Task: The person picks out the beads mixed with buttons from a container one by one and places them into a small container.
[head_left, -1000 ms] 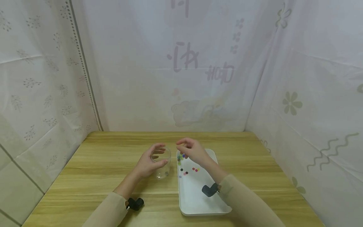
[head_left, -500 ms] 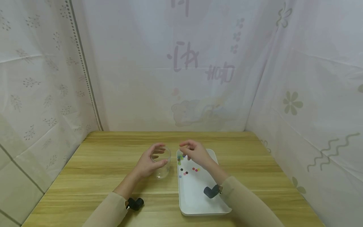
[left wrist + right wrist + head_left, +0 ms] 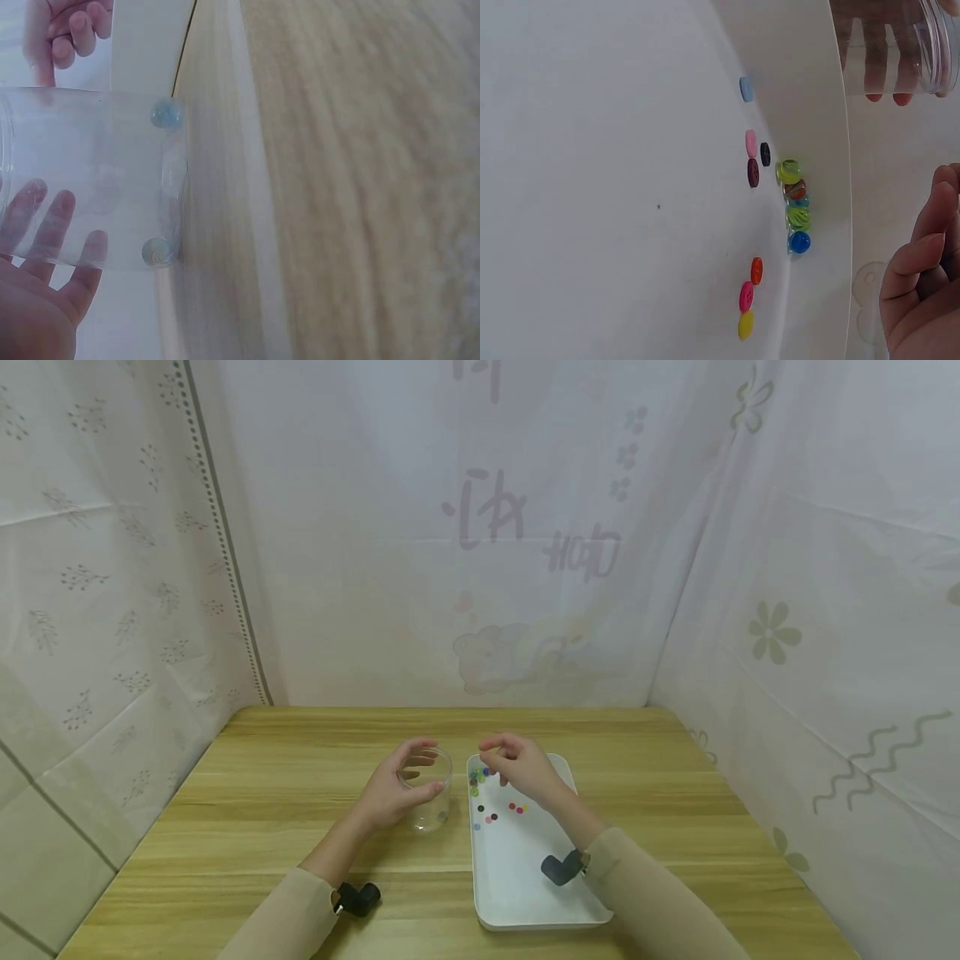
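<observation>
My left hand holds a clear plastic jar upright on the table, thumb and fingers spread around its upper part. Inside the jar, the left wrist view shows a bluish marble and a swirled pale marble at the bottom. Above the far left corner of a white tray hovers my right hand, its fingers loosely bent and nothing visible between them. Below it, several glass marbles line the tray's side wall, green, blue and reddish. Small buttons lie beside them, including a pink button and a light blue button.
The wooden table carries the tray just right of the jar. Patterned light curtains enclose the table at the back and on both sides. A black camera is strapped to my left wrist, another camera to my right.
My right hand has drawn back a little to the right, away from the jar's mouth and over the tray corner. The left hand and jar have stayed in place.
</observation>
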Demonstrator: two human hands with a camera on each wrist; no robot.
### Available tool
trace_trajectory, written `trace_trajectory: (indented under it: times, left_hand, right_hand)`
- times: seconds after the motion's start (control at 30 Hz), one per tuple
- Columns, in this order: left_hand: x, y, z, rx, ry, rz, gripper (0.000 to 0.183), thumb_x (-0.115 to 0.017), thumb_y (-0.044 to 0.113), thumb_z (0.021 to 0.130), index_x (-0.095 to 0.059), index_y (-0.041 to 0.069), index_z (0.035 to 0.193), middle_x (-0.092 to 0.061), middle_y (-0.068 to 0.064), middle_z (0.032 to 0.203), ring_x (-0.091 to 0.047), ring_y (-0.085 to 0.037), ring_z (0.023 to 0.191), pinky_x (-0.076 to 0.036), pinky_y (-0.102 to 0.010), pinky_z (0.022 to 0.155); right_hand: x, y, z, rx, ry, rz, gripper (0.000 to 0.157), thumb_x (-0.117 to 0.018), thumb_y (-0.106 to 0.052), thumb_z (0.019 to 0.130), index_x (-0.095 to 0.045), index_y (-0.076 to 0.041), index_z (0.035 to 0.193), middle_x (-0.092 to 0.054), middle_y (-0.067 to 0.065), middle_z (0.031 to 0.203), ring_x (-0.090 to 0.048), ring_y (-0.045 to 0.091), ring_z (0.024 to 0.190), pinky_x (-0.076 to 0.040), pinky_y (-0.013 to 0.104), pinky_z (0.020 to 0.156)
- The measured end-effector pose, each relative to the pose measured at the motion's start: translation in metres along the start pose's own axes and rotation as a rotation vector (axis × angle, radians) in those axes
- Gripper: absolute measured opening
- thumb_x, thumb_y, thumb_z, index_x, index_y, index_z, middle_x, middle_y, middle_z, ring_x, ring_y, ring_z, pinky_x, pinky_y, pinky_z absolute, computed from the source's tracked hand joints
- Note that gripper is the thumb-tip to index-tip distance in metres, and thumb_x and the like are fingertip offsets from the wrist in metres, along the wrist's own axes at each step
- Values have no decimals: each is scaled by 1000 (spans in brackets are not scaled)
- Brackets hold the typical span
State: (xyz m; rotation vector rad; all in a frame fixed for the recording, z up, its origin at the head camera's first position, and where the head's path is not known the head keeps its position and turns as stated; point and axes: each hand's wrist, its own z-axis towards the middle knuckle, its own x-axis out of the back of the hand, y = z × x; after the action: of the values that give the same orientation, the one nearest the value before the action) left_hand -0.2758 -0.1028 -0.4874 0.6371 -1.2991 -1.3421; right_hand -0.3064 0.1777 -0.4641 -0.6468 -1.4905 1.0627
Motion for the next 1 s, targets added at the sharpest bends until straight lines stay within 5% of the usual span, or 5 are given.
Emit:
trace_trajectory:
  times: [0.47, 1.0]
  left_hand:
    - [0, -1, 0, -6, 1, 11, 65, -83, 23, 95, -55, 20, 153, -62, -23, 152, -60, -39, 141, -48, -65, 119]
    - [0, 0, -1, 6, -2, 10, 65, -83, 21, 95, -54, 20, 153, -62, -23, 153, -60, -39, 142, -48, -64, 119]
  right_hand:
    - [-7, 12, 0, -27, -15, 7, 23, -76, -28, 104, -77, -17, 124, -73, 5, 86, -61, 17, 66, -44, 23, 54]
    - [-17, 25, 0, -65, -79, -97, 17, -76, -30, 104, -78, -18, 116, -73, 0, 83, -59, 14, 62, -42, 22, 49]
